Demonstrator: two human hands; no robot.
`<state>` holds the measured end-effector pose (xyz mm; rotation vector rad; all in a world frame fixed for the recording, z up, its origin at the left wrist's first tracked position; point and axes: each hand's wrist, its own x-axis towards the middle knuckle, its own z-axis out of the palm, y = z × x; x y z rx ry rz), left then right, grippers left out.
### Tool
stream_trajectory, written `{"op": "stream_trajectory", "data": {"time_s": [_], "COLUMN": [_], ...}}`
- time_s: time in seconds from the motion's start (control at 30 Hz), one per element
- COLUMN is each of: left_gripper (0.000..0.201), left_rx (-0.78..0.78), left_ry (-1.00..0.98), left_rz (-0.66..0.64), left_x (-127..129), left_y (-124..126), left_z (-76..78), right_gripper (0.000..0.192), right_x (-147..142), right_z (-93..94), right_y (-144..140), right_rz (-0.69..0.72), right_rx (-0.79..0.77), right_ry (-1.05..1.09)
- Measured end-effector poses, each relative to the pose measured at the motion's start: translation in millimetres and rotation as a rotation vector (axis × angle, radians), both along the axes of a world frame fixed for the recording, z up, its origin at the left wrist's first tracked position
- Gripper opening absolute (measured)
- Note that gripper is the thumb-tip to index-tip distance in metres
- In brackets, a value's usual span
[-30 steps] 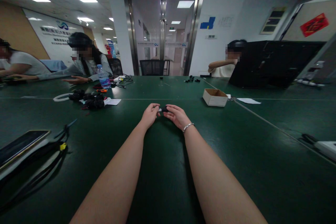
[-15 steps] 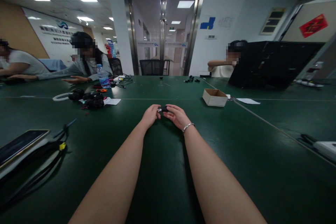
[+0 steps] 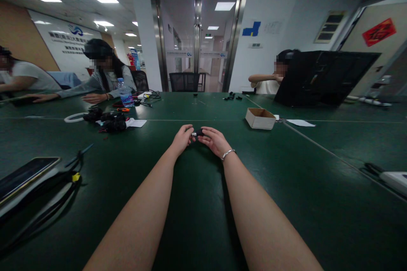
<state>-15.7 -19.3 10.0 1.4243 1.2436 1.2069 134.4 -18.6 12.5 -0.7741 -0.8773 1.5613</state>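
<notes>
Over the green table (image 3: pixel 203 186), both my hands meet at a small black piece with a silver metal end (image 3: pixel 197 133). My left hand (image 3: pixel 182 139) is closed at the silver end, on the left. From the other side, the fingers of my right hand (image 3: pixel 216 140) wrap the black end; a silver bangle circles that wrist. Fingers cover part of the piece, and it is too small to tell its exact kind.
An open cardboard box (image 3: pixel 260 123) stands ahead to the right. Left are black cable bundles (image 3: pixel 114 122), a water bottle (image 3: pixel 125 95) and a phone (image 3: pixel 30 173) beside looped cables (image 3: pixel 60 197). A black monitor-like panel (image 3: pixel 324 78) stands far right. Other people sit around the table.
My left fingers have shifted slightly around the silver end; my right hand has hardly moved. The black panel at right leans a little further left, and a co-worker at left has moved their hands.
</notes>
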Motion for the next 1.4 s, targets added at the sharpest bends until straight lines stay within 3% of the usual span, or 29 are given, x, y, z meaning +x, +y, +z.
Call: {"op": "stream_trajectory", "data": {"time_s": [0.2, 0.33, 0.47, 0.57, 0.73, 0.87, 1.0, 1.13, 1.4], "left_gripper": [0.050, 0.038, 0.046, 0.037, 0.044, 0.035, 0.043, 0.036, 0.032], "left_rx": [0.049, 0.011, 0.035, -0.019, 0.044, 0.017, 0.071, -0.013, 0.029], "left_ry": [-0.018, 0.003, -0.005, -0.004, -0.014, 0.007, -0.008, 0.001, 0.001], "left_rz": [0.014, -0.027, -0.002, -0.026, 0.007, -0.057, 0.005, -0.054, -0.032], "left_x": [0.8, -0.4, -0.2, 0.6, 0.6, -0.3, -0.1, 0.7, 1.6], "left_y": [-0.1, 1.7, 1.2, -0.6, -1.8, -0.5, 0.7, 1.2, -3.8], "left_z": [0.8, -0.8, -0.1, 2.6, 4.9, 2.5, 0.7, 2.1, 8.4], "right_gripper": [0.014, 0.013, 0.013, 0.013, 0.013, 0.014, 0.014, 0.014, 0.013], "right_x": [-0.2, 0.1, 0.5, 0.7, 0.9, 0.9, 1.2, 1.3, 0.4], "right_z": [0.6, -0.7, -0.6, -0.4, -0.8, 0.2, 1.0, 0.1, 0.3], "right_y": [-0.9, 0.1, 0.2, 0.3, 0.4, -0.7, -1.5, -0.9, -0.7], "right_rz": [-0.003, 0.002, -0.004, 0.012, 0.000, 0.010, 0.011, 0.027, 0.027], "right_rx": [0.000, 0.005, -0.007, -0.004, 0.001, -0.003, -0.001, 0.007, 0.007], "right_ry": [-0.003, 0.003, 0.017, 0.011, 0.019, 0.009, 0.014, 0.006, 0.000]}}
